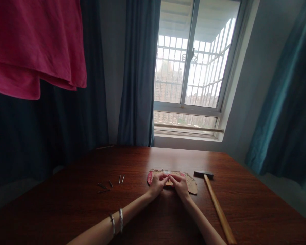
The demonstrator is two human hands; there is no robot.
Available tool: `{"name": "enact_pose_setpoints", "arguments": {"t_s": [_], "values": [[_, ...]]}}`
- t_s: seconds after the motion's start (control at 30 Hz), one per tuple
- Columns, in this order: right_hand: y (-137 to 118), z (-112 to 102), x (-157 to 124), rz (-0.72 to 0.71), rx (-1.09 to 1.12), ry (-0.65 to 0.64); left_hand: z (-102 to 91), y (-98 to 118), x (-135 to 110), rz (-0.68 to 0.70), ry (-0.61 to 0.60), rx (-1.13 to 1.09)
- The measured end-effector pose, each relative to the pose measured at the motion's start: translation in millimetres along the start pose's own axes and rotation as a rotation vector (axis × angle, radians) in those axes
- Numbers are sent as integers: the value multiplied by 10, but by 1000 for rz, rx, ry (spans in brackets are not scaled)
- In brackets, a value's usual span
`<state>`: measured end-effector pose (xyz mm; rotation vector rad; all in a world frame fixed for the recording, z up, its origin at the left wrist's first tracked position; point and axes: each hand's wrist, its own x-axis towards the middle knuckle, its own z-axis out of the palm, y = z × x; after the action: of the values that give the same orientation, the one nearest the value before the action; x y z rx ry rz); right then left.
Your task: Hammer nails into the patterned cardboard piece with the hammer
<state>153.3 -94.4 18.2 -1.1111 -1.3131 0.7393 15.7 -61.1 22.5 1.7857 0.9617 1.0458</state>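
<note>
On the table lies a flat tan and red piece [191,185] with a rounded end and rows of small dark marks or holes. My left hand [156,183] and my right hand [180,185] meet above its middle, covering much of it. Both are closed, thumbs and fingertips pinched close together. A small pale, shiny bit [166,172] shows just behind the fingertips; what the fingers hold is too small to make out. Beside the piece, to the right, rests a hammer with a dark head [203,175] and a long wooden handle [218,207].
Several thin metal pieces [121,179] lie left of my hands on the brown wooden table [132,217]. A thin stick [104,147] is near the far left edge. Beyond stand a barred window [188,68] and blue curtains [139,75]. Pink cloth [38,44] hangs at upper left.
</note>
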Motion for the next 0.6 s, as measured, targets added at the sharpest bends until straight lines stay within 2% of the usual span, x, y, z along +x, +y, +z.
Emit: {"name": "enact_pose_setpoints", "arguments": {"t_s": [0.07,0.13,0.2,0.3,0.37,0.43,0.5,0.6], "values": [[5,-19,10,25,4,31,-45,-12,49,19,10,80],[12,-55,29,27,-22,74,-128,-53,160,34,79,129],[21,-101,52,6,-70,126,-233,-127,320,19,172,89],[37,-168,81,-13,-113,175,-365,-279,562,-20,217,-42],[51,-202,94,-17,-123,183,-411,-377,664,-8,142,-95],[71,-225,105,-22,-136,189,-429,-449,701,23,8,-84],[99,-243,118,-23,-151,192,-439,-493,689,53,-120,-24],[149,-265,139,-17,-178,199,-456,-520,630,84,-241,92]]}}
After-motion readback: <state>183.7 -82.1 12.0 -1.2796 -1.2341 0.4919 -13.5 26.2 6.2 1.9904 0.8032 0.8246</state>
